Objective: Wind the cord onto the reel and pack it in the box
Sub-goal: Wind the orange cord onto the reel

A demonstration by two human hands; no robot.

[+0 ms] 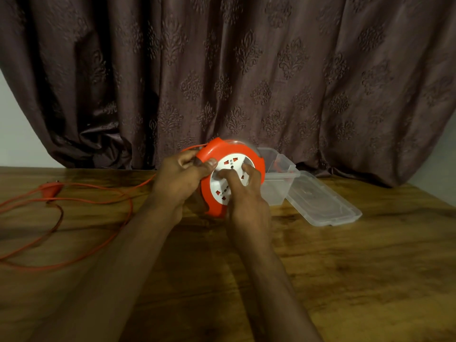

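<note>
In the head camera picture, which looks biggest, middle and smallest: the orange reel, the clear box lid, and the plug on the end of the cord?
1. Clear lid and orange reel: they look alike in size, and the reel is held up nearer the camera, so I won't rank them.
2. Plug: clearly smallest.

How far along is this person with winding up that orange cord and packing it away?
Done: the clear box stands open, its lid lying beside it. In hand: the left hand grips the orange reel by its rim, the right hand works its white centre. Left: much of the cord lies loose on the table, plug included; nothing packed.
</note>
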